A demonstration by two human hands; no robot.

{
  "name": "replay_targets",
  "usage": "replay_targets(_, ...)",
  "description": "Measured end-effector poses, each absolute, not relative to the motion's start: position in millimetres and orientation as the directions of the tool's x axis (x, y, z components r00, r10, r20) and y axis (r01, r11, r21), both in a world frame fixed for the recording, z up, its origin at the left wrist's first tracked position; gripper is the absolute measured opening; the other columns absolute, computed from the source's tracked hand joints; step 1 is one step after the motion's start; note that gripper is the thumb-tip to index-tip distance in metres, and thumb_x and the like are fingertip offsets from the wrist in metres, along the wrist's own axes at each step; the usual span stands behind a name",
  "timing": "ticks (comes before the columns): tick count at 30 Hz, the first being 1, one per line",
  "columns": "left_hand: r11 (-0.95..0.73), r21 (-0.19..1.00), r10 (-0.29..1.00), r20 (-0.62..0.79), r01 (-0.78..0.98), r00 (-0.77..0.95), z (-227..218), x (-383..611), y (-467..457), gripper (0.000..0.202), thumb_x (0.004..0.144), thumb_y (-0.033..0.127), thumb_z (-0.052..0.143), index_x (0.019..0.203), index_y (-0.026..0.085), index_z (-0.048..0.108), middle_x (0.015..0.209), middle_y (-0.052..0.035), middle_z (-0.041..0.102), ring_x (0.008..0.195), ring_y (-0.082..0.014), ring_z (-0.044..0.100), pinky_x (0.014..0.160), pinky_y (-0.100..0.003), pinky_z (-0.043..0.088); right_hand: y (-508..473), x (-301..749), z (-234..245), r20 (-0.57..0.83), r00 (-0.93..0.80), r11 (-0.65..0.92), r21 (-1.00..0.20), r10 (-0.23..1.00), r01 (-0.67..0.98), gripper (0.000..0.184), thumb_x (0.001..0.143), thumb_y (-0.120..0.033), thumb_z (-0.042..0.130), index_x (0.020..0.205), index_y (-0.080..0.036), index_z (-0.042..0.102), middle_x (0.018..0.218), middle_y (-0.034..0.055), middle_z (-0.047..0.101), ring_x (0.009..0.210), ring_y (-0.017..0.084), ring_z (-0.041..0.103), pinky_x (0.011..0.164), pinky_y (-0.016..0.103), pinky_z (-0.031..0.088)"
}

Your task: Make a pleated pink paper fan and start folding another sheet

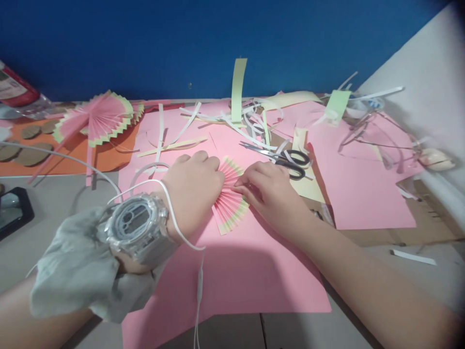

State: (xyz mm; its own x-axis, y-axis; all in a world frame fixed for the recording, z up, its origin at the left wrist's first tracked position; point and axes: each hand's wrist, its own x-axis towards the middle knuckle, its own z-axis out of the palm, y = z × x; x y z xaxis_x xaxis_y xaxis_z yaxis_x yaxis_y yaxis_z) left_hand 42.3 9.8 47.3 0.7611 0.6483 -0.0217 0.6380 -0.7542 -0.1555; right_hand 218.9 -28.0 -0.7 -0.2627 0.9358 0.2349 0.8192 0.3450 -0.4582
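A small pleated paper fan (232, 218), pink with a green and yellow rim, is spread out above a large pink sheet (232, 286). My left hand (194, 191) is closed at the fan's left side, its fingertips hidden under the knuckles. On the wrist are a clear digital watch and a grey-green cloth band. From the right, my right hand (271, 191) pinches at the middle of the folds between thumb and fingers. Black-handled scissors (286, 157) lie open just beyond that hand.
Paper strips (254, 121) are heaped along the blue wall. Finished-looking pink fans (105, 118) lie on orange paper at left, near a bottle (18, 87). Eyeglasses (381, 140) and another pink sheet (370, 194) are at right. A white cable (170, 203) crosses my left wrist.
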Motion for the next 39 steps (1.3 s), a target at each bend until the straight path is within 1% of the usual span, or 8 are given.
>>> replay_targets(3,-0.742,-0.168,0.659,-0.003,0.649,0.752,47.2,41.3,9.0,0.015,0.082,0.015,0.053,0.071,0.016,0.061,0.076,-0.0095,0.060,0.083,-0.0289,0.058,0.066,-0.040,0.045,-28.1,218.9,-0.5,0.239,-0.262,0.346,-0.458,0.935,0.819,0.012,0.091,-0.017,0.053,0.083,-0.020,0.061,0.088,0.0037,0.063,0.088,0.020,0.057,0.076,0.035,0.029)
replay_targets(7,-0.702,-0.193,0.706,-0.065,0.685,0.705,52.9,44.2,6.4,0.017,0.084,0.015,0.052,0.070,0.015,0.062,0.077,-0.0096,0.061,0.083,-0.0292,0.059,0.068,-0.041,0.046,-28.2,219.0,-0.5,0.248,-0.267,0.355,-0.450,0.931,0.820,0.012,0.091,-0.018,0.053,0.083,-0.020,0.061,0.087,0.0036,0.062,0.087,0.020,0.057,0.076,0.036,0.031)
replay_targets(12,-0.645,-0.196,0.764,-0.166,0.739,0.623,60.9,44.2,8.8,0.019,0.085,0.014,0.050,0.076,0.015,0.067,0.082,-0.0102,0.064,0.085,-0.0288,0.059,0.071,-0.040,0.046,-28.8,219.7,-1.9,0.259,-0.275,0.369,-0.466,0.926,0.805,0.012,0.092,-0.018,0.052,0.083,-0.020,0.060,0.087,0.0037,0.062,0.088,0.020,0.057,0.078,0.036,0.033)
replay_targets(14,-0.641,-0.173,0.768,-0.167,0.748,0.619,62.6,40.5,13.0,0.020,0.085,0.014,0.049,0.082,0.016,0.070,0.084,-0.0101,0.064,0.086,-0.0279,0.059,0.073,-0.040,0.046,-28.9,219.8,-2.3,0.253,-0.274,0.366,-0.479,0.928,0.798,0.012,0.091,-0.018,0.053,0.082,-0.020,0.061,0.087,0.0037,0.062,0.088,0.020,0.057,0.079,0.036,0.033)
replay_targets(17,-0.666,-0.111,0.745,-0.140,0.738,0.652,63.3,35.7,19.1,0.020,0.085,0.015,0.051,0.084,0.016,0.070,0.085,-0.0092,0.064,0.089,-0.0269,0.058,0.077,-0.039,0.045,-28.5,220.1,-2.1,0.252,-0.268,0.362,-0.490,0.930,0.793,0.011,0.090,-0.018,0.055,0.082,-0.020,0.061,0.088,0.0037,0.062,0.089,0.020,0.057,0.079,0.037,0.033)
replay_targets(22,-0.747,-0.022,0.658,-0.164,0.664,0.735,58.1,38.8,22.2,0.020,0.088,0.013,0.050,0.084,0.016,0.069,0.088,-0.0078,0.063,0.091,-0.0253,0.056,0.082,-0.039,0.044,-27.3,220.2,-1.0,0.250,-0.276,0.367,-0.495,0.928,0.787,0.009,0.089,-0.016,0.056,0.083,-0.019,0.061,0.087,0.0039,0.063,0.089,0.020,0.057,0.078,0.036,0.035)
replay_targets(30,-0.795,-0.023,0.605,-0.115,0.607,0.788,51.3,38.2,25.2,0.022,0.091,0.015,0.047,0.083,0.015,0.068,0.086,-0.0078,0.062,0.084,-0.0235,0.054,0.079,-0.038,0.043,-27.0,218.9,-0.9,0.247,-0.271,0.361,-0.483,0.930,0.798,0.010,0.089,-0.017,0.055,0.081,-0.020,0.060,0.086,0.0047,0.063,0.087,0.021,0.057,0.076,0.036,0.036)
replay_targets(39,-0.805,-0.050,0.593,-0.089,0.591,0.800,49.8,40.3,20.1,0.022,0.093,0.017,0.046,0.088,0.017,0.068,0.094,-0.0077,0.062,0.092,-0.0269,0.053,0.080,-0.040,0.043,-26.2,218.9,0.0,0.242,-0.277,0.364,-0.497,0.930,0.788,0.010,0.089,-0.017,0.056,0.080,-0.020,0.059,0.085,0.0040,0.061,0.086,0.020,0.055,0.076,0.035,0.036)
